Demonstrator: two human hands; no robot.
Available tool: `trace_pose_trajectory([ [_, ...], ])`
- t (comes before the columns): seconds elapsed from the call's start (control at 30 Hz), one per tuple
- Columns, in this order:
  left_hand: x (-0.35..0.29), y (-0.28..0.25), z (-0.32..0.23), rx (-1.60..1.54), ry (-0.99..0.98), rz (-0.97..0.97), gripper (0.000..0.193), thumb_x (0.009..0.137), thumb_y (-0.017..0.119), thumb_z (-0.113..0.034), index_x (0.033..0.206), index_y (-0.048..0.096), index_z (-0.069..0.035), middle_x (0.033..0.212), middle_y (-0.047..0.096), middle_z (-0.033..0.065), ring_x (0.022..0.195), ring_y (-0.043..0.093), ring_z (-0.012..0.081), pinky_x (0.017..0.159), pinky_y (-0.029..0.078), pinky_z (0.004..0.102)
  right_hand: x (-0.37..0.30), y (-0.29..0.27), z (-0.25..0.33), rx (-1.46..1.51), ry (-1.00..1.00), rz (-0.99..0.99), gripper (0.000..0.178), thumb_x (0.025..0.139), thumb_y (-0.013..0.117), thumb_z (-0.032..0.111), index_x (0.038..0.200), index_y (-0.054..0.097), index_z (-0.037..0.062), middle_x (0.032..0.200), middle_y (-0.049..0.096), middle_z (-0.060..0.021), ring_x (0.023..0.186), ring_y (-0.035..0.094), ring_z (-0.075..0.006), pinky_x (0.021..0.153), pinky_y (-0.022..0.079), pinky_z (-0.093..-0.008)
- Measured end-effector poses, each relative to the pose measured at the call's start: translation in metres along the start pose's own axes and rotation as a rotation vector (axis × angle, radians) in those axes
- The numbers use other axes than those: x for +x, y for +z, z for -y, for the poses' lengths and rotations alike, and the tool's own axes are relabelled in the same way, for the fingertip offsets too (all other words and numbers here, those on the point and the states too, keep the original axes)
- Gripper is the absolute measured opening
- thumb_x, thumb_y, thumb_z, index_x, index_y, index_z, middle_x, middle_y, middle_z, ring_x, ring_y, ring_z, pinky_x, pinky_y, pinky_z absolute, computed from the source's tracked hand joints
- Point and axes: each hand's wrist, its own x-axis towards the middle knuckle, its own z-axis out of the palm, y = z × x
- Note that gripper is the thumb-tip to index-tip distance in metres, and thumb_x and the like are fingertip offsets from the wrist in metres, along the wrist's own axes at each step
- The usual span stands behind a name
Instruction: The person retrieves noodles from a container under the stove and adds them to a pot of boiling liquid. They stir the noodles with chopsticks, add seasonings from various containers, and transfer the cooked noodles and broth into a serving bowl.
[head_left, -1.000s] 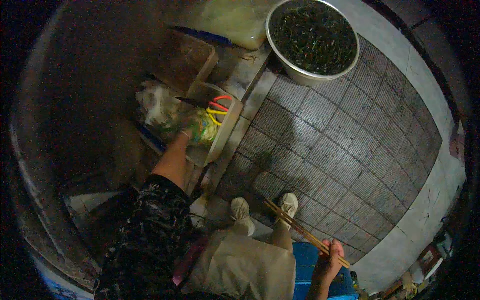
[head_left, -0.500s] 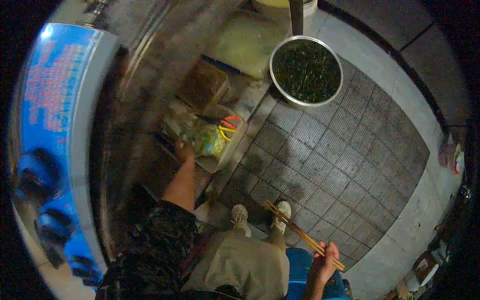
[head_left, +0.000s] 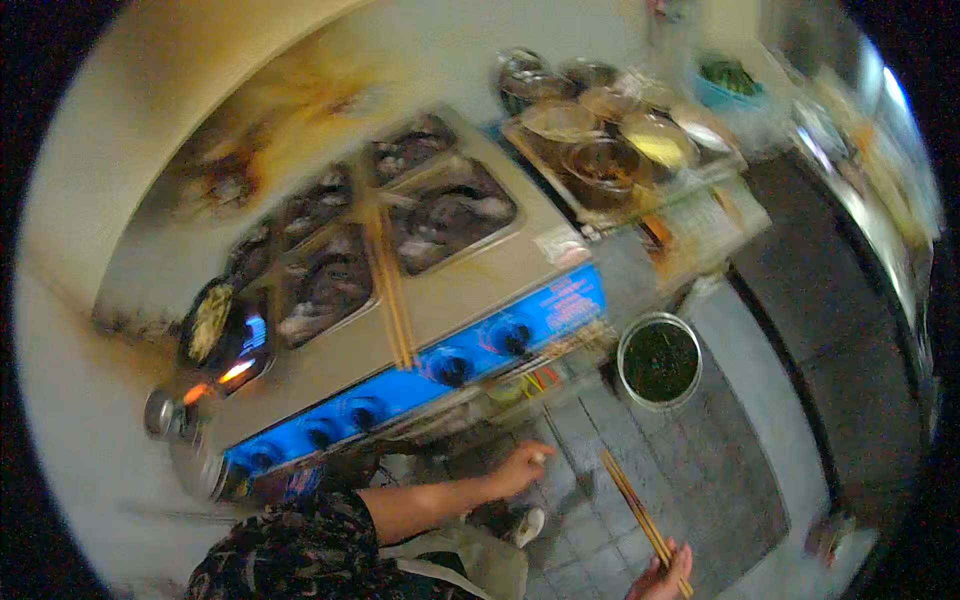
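Motion blur smears the whole view, so the contents of the steel cooker (head_left: 420, 270) with its blue control panel, and of the bowls on the tray (head_left: 610, 150) at 1 o'clock, cannot be made out. A metal basin of dark greens (head_left: 659, 360) stands on the tiled floor at 4 o'clock from the cooker. The left hand (head_left: 520, 468), arm outstretched below the panel, shows curled fingers, though any grasp cannot be told; the right hand (head_left: 665, 580), cut off at the 5 o'clock rim, grips long chopsticks (head_left: 635, 505) angled toward 11 o'clock.
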Motion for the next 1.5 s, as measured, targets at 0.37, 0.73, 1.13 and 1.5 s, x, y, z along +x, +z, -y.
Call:
trace_pose_trajectory([
  [0.37,-0.169,-0.164,-0.225,0.057,0.188,-0.400,0.039,0.081,0.049,-0.012,0.118,0.042,-0.006,0.108,0.045,0.0116,0.094,0.045,0.0185,0.083,0.037,0.0307,-0.016,0.061,0.204,0.403,0.042,0.164,0.032,0.079,0.056,0.022,0.096,0.050,-0.0042,0.076,0.057,-0.0115,0.063,0.047,-0.0152,0.055,0.039,-0.0272],
  [0.73,-0.350,-0.336,-0.159,-0.117,0.282,-1.246,0.031,0.073,0.060,-0.009,0.101,0.047,-0.006,0.085,0.053,0.0043,0.072,0.050,0.0095,0.064,0.043,0.0226,-0.149,0.228,0.272,0.563,-0.136,0.721,0.027,0.083,0.048,0.017,0.103,0.045,-0.0008,0.088,0.057,-0.0135,0.078,0.054,-0.0176,0.061,0.042,-0.0217],
  [1.13,-0.423,-0.424,-0.099,-0.245,0.171,-1.376,0.030,0.071,0.058,0.001,0.098,0.047,-0.004,0.084,0.051,0.0028,0.076,0.050,0.0096,0.069,0.041,0.0216,-0.276,0.343,0.322,0.354,-0.336,0.875,0.031,0.080,0.052,0.012,0.107,0.048,-0.0022,0.097,0.056,-0.0165,0.085,0.055,-0.0200,0.068,0.045,-0.0273],
  [1.5,-0.417,-0.443,-0.060,-0.416,0.281,-1.378,0.030,0.071,0.059,-0.005,0.099,0.049,-0.005,0.081,0.052,0.0007,0.071,0.048,0.0079,0.064,0.040,0.0202,-0.291,0.378,0.340,0.160,-0.389,0.905,0.030,0.080,0.052,0.012,0.106,0.051,-0.0036,0.096,0.057,-0.0149,0.085,0.056,-0.0186,0.069,0.046,-0.0272],
])
